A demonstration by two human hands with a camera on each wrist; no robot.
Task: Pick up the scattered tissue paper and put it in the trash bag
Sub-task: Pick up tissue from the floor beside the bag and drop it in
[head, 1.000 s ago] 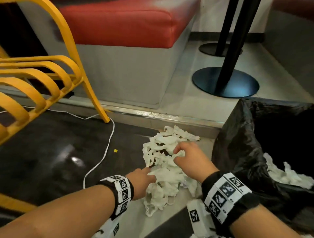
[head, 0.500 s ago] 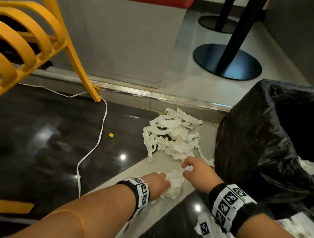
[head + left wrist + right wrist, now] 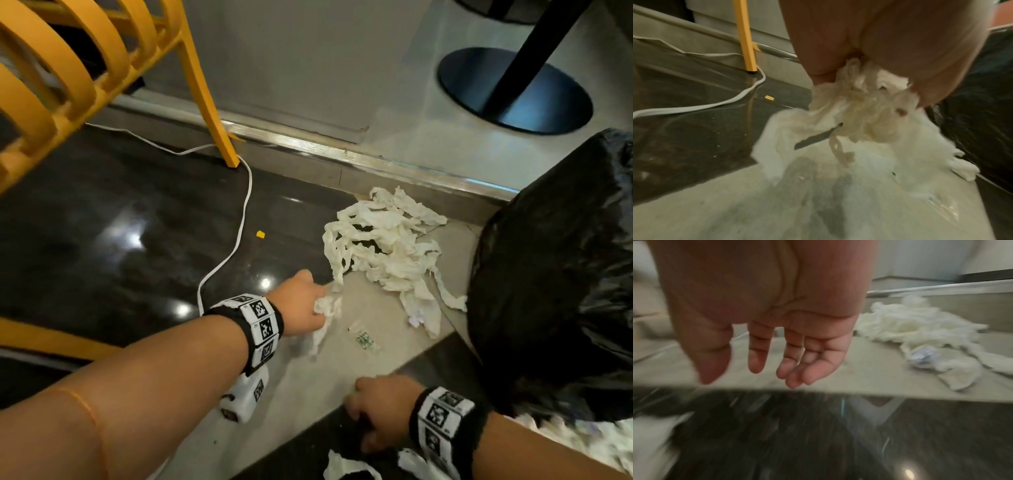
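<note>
Left hand [image 3: 298,308] grips tissue wad [image 3: 327,308]; right hand [image 3: 383,407] slack, empty; trash bag [image 3: 555,274] beside tissue pile [image 3: 383,246].

White shredded tissue pile [image 3: 383,246] mid-right of head view, on pale floor strip, touching black trash bag [image 3: 561,274] at right edge. Small wad [image 3: 327,308] bunched at centre; more scraps [image 3: 346,466] along bottom edge.
</note>
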